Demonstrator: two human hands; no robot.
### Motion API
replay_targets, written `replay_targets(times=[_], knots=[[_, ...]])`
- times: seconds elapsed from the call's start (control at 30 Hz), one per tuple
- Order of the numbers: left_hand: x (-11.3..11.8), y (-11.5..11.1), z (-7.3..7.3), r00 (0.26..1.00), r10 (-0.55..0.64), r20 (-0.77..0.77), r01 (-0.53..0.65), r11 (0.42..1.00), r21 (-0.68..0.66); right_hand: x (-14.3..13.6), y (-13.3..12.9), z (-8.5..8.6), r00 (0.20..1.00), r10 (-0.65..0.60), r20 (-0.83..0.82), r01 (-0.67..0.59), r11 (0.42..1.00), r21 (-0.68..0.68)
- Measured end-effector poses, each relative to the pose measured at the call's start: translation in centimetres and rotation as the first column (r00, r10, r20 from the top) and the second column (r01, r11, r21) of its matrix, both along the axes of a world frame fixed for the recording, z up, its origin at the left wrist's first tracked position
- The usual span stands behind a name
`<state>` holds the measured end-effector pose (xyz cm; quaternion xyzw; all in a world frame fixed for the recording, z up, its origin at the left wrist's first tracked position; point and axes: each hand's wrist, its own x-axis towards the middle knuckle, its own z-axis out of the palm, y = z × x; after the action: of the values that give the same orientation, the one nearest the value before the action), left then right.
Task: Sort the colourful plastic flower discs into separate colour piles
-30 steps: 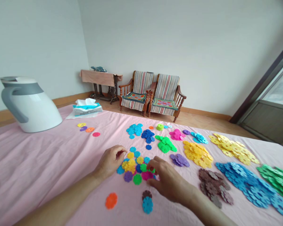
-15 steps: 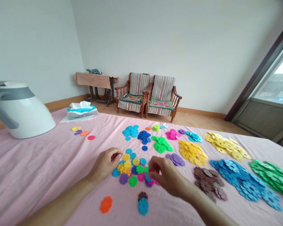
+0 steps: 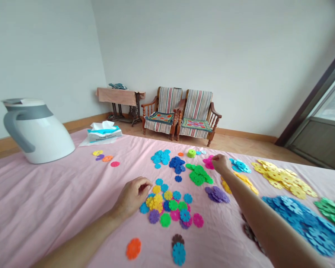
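Small notched plastic discs lie in colour groups on a pink cloth. My left hand (image 3: pixel 135 192) rests at the left edge of a mixed pile, beside its yellow discs (image 3: pixel 156 202); the fingers are curled together, and anything inside them is hidden. My right hand (image 3: pixel 222 164) reaches to the far side, over the right part of the pink pile (image 3: pixel 208 161). Its fingers are closed and point down; the fingertips are hard to see. A green disc (image 3: pixel 165 220) and a pink disc (image 3: pixel 198 220) lie at the near side of the mixed pile.
A white and grey jug (image 3: pixel 46 136) and a tissue pack (image 3: pixel 104 133) stand at the left. Purple (image 3: pixel 217 194), green (image 3: pixel 199 175), blue (image 3: pixel 304 219) and yellow piles (image 3: pixel 281 176) spread to the right. Nearer me lie an orange disc (image 3: pixel 133 248) and a blue disc (image 3: pixel 179 254) overlapping a brown one.
My right hand has moved from the mixed pile away to the far pink pile, uncovering discs at the mixed pile's right. My left hand stays beside the yellow discs. The view has shifted slightly.
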<state>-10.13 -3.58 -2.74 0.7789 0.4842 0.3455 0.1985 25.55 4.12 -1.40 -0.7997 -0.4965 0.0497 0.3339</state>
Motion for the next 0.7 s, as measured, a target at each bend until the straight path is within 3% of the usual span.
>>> replay_targets(times=[0.13, 0.27, 0.37, 0.4, 0.47, 0.5, 0.7], knots=[[0.0, 0.0, -0.1, 1.0, -0.006, 0.006, 0.006, 1.0, -0.003, 0.0, -1.5, 0.3, 0.999, 0.045, 0.019, -0.045, 0.999, 0.002], [0.0, 0.0, -0.2, 1.0, -0.014, 0.012, 0.014, 1.0, 0.009, -1.9, -5.6, 1.4, 0.949, 0.316, -0.018, -0.317, 0.947, -0.058], [0.0, 0.1, -0.2, 1.0, -0.011, -0.006, 0.011, 1.0, 0.013, -4.4, -10.0, 2.5, 0.818, 0.568, -0.091, -0.575, 0.802, -0.161], [0.0, 0.1, -0.2, 1.0, -0.009, -0.012, 0.009, 1.0, 0.014, -5.2, -11.4, 2.8, 0.731, 0.67, -0.126, -0.679, 0.7, -0.219], [0.0, 0.1, -0.2, 1.0, -0.007, -0.019, 0.007, 1.0, 0.016, -6.5, -13.6, 3.2, 0.648, 0.749, -0.136, -0.749, 0.596, -0.291], [0.0, 0.1, -0.2, 1.0, -0.006, -0.021, 0.006, 1.0, 0.016, -7.0, -14.5, 3.3, 0.629, 0.767, -0.128, -0.758, 0.569, -0.318], [0.0, 0.1, -0.1, 1.0, -0.003, -0.016, 0.003, 1.0, 0.007, -7.8, -15.6, 2.8, 0.651, 0.751, -0.108, -0.731, 0.584, -0.353]])
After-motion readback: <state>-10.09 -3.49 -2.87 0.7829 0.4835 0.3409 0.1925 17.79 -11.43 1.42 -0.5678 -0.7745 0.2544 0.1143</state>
